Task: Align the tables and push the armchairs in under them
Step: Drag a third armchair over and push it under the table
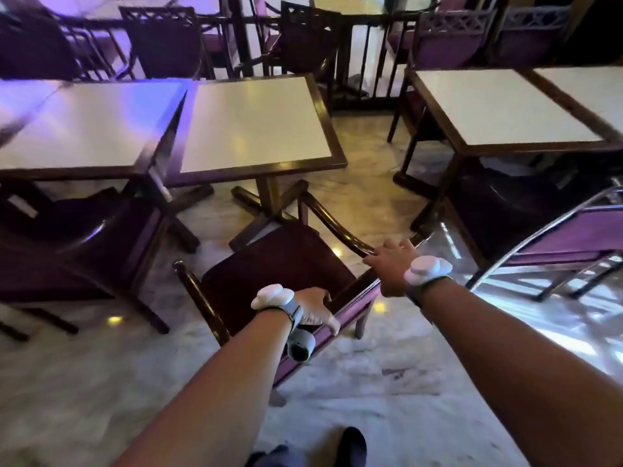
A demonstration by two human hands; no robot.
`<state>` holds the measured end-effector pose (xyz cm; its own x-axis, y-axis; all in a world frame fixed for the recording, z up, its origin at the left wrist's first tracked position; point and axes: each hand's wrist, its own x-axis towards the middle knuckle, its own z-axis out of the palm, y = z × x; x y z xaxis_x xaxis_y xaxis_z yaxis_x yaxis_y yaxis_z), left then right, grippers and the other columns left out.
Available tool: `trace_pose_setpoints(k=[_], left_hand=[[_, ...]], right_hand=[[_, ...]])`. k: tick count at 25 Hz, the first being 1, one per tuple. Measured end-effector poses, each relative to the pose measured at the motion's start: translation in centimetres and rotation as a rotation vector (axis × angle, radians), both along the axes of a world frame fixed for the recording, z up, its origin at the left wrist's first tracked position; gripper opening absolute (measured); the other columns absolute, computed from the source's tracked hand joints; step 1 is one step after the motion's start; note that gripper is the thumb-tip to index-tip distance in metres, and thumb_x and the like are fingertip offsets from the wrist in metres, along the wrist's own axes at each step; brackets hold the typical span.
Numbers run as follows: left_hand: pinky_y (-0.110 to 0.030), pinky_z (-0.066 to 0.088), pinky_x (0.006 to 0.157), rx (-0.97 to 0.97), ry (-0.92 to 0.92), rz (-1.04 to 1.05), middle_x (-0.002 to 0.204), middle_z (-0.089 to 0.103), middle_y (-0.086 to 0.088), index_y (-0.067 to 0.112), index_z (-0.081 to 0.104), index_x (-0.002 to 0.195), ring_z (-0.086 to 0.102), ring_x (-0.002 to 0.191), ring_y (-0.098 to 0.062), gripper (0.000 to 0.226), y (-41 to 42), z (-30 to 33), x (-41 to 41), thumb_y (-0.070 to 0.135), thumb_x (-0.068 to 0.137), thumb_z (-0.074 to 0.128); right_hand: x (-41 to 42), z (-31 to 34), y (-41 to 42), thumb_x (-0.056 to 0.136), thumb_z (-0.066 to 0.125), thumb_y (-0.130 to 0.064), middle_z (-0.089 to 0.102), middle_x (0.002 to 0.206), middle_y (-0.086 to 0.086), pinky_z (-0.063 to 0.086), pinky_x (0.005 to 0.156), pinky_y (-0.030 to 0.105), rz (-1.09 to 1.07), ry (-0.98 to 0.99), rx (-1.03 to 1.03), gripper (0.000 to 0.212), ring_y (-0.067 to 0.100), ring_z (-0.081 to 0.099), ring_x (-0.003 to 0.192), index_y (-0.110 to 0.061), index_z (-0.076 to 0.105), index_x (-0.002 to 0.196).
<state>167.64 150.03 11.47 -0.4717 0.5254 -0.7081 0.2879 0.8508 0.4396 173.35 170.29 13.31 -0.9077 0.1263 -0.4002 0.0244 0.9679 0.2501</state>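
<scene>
A dark wooden armchair [276, 261] with a maroon seat stands in front of me, turned at an angle to the white-topped table [253, 126] beyond it. Its seat lies short of the table's pedestal base, outside the tabletop. My left hand [315, 306] grips the top rail of the chair's backrest. My right hand [391, 261] holds the same rail where it meets the right armrest. A second white table [87, 129] adjoins the first on the left, with another armchair [84, 244] partly under it.
A further pair of white tables [499, 106] stands at the right, an aisle of marble floor [364, 170] between. A purple-backed armchair [573, 237] sits at the right edge. More chairs and tables fill the back. My shoe [350, 446] shows at the bottom.
</scene>
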Motion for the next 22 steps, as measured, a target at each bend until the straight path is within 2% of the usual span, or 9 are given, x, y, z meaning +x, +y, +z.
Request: trace_pose_setpoints(k=[2, 4, 5, 8, 10, 13, 16, 19, 22], left_hand=[[-0.029, 0.05, 0.069, -0.008, 0.028, 0.053, 0.103, 0.064, 0.0, 0.014, 0.057, 0.133, 0.065, 0.094, -0.026, 0.068, -0.8, -0.3, 0.8, 0.032, 0.072, 0.081], [-0.035, 0.058, 0.074, -0.022, 0.062, 0.094, 0.102, 0.068, -0.001, 0.018, 0.056, 0.13, 0.07, 0.089, -0.026, 0.068, -1.3, -0.5, 1.3, 0.034, 0.068, 0.076], [-0.037, 0.06, 0.073, -0.02, 0.071, 0.124, 0.103, 0.07, -0.004, 0.019, 0.056, 0.127, 0.07, 0.082, -0.026, 0.062, -1.3, -0.5, 1.6, 0.034, 0.069, 0.075], [-0.035, 0.06, 0.06, 0.018, 0.085, 0.226, 0.096, 0.072, -0.007, 0.021, 0.057, 0.113, 0.067, 0.056, -0.027, 0.042, -1.1, -0.6, 2.2, 0.03, 0.074, 0.072], [-0.033, 0.06, 0.056, 0.039, 0.109, 0.254, 0.088, 0.071, -0.004, 0.023, 0.061, 0.11, 0.069, 0.055, -0.028, 0.039, -1.1, -1.0, 2.7, 0.029, 0.073, 0.07], [-0.033, 0.06, 0.053, 0.051, 0.125, 0.279, 0.086, 0.072, -0.004, 0.025, 0.068, 0.111, 0.07, 0.056, -0.029, 0.041, -1.1, -1.1, 2.8, 0.028, 0.07, 0.069], [-0.032, 0.061, 0.051, 0.04, 0.138, 0.259, 0.088, 0.073, -0.005, 0.022, 0.07, 0.115, 0.073, 0.056, -0.028, 0.045, -1.2, -1.3, 2.4, 0.027, 0.07, 0.069], [-0.037, 0.065, 0.055, 0.036, 0.147, 0.229, 0.094, 0.073, -0.004, 0.021, 0.067, 0.125, 0.075, 0.058, -0.029, 0.053, -2.3, -1.5, 2.1, 0.028, 0.072, 0.071], [-0.037, 0.064, 0.056, 0.027, 0.179, 0.212, 0.083, 0.072, -0.003, 0.017, 0.067, 0.125, 0.075, 0.057, -0.029, 0.054, -4.9, -1.4, 1.2, 0.029, 0.072, 0.071]], right_hand=[[-0.8, -0.9, 0.7, 0.076, 0.066, -0.027, 0.063, 0.12, -0.002, 0.036, 0.099, 0.043, 0.077, -0.009, 0.006, 0.048, 0.024, 0.05, 0.121, -0.03, 0.059, 0.124], [-1.6, -1.3, 0.9, 0.076, 0.066, -0.027, 0.065, 0.115, -0.001, 0.037, 0.097, 0.042, 0.105, -0.019, -0.01, 0.041, 0.025, 0.055, 0.117, -0.028, 0.062, 0.117], [-1.9, -1.5, 1.0, 0.076, 0.066, -0.027, 0.066, 0.113, -0.001, 0.038, 0.096, 0.041, 0.131, -0.014, -0.026, 0.036, 0.026, 0.057, 0.114, -0.027, 0.061, 0.112], [-3.1, -1.8, 1.3, 0.075, 0.067, -0.028, 0.07, 0.105, 0.0, 0.043, 0.083, 0.033, 0.155, -0.077, -0.111, 0.029, 0.028, 0.064, 0.105, -0.03, 0.062, 0.103], [-3.6, -2.0, 1.3, 0.072, 0.066, -0.027, 0.07, 0.093, 0.002, 0.051, 0.073, 0.031, 0.169, -0.144, -0.132, 0.021, 0.029, 0.069, 0.091, -0.026, 0.065, 0.093], [-3.9, -2.1, 1.4, 0.07, 0.065, -0.026, 0.062, 0.073, -0.001, 0.059, 0.069, 0.033, 0.206, -0.153, -0.112, 0.013, 0.027, 0.068, 0.076, -0.021, 0.066, 0.082], [-3.8, -2.0, 1.2, 0.07, 0.064, -0.025, 0.06, 0.07, -0.001, 0.059, 0.068, 0.033, 0.229, -0.126, -0.09, 0.014, 0.027, 0.068, 0.074, -0.02, 0.07, 0.082], [-3.8, -2.0, 0.2, 0.068, 0.063, -0.024, 0.06, 0.068, 0.0, 0.059, 0.067, 0.033, 0.219, -0.138, -0.092, 0.017, 0.028, 0.067, 0.071, -0.016, 0.072, 0.08], [-3.8, -2.2, -1.9, 0.065, 0.06, -0.021, 0.058, 0.06, 0.0, 0.06, 0.064, 0.034, 0.215, -0.115, -0.112, 0.01, 0.026, 0.065, 0.062, -0.014, 0.067, 0.068]])
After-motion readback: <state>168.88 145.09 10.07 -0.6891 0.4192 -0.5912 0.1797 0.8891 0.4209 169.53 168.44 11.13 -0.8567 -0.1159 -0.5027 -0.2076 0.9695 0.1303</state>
